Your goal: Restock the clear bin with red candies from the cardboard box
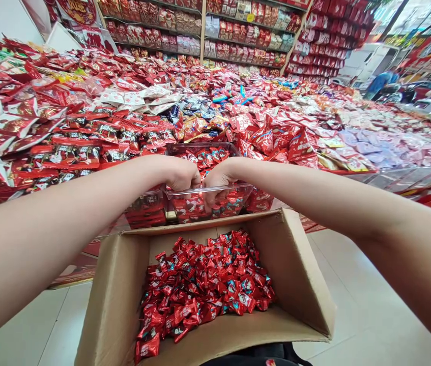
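Observation:
Both hands reach inside a clear plastic bin holding red wrapped candies. My left hand is curled at the bin's left side, knuckles up, with its fingertips hidden. Close beside it, my right hand bends down into the candies. Its curled fingers show partly through the clear front wall, and I cannot see what lies within them. Below the bin, an open cardboard box is tilted toward me. Many more of the red wrapped candies lie heaped in it.
Packaged sweets cover the wide display around the bin. Shelves of red packages rise behind it. Pale floor tiles show beside the box. A person in blue is far off at the right, near parked vehicles.

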`<state>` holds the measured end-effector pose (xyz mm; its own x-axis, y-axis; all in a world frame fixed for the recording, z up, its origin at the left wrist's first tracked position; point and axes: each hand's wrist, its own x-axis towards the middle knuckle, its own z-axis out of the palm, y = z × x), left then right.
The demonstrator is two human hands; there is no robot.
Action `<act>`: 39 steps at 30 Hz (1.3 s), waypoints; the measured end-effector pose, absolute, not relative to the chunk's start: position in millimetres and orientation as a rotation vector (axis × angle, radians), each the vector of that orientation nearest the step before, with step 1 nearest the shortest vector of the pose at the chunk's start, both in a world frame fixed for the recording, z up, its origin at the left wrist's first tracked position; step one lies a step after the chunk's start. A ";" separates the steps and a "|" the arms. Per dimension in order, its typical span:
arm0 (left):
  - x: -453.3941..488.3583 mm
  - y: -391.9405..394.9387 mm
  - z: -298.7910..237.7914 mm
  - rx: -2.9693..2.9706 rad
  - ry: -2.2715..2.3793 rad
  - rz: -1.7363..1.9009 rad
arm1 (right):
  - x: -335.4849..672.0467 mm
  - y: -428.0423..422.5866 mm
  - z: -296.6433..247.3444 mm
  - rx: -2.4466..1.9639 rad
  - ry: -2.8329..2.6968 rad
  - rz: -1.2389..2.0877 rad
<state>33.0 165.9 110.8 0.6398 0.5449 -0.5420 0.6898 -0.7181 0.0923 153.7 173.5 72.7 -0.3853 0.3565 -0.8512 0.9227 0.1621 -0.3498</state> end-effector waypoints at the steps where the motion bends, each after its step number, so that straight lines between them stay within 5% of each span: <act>1: 32.9 166.0 110.8 2.566 0.992 -0.711 | 154.4 172.5 73.0 1.227 1.849 -1.193; 39: 36.2 161.6 113.7 2.536 0.999 -0.733 | 157.6 173.5 75.4 1.078 1.963 -1.339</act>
<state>36.2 161.6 113.7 0.6241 0.5387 -0.5660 0.7016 -0.7052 0.1023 157.6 173.5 75.4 -0.5437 0.3185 -0.7765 0.8392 0.1919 -0.5089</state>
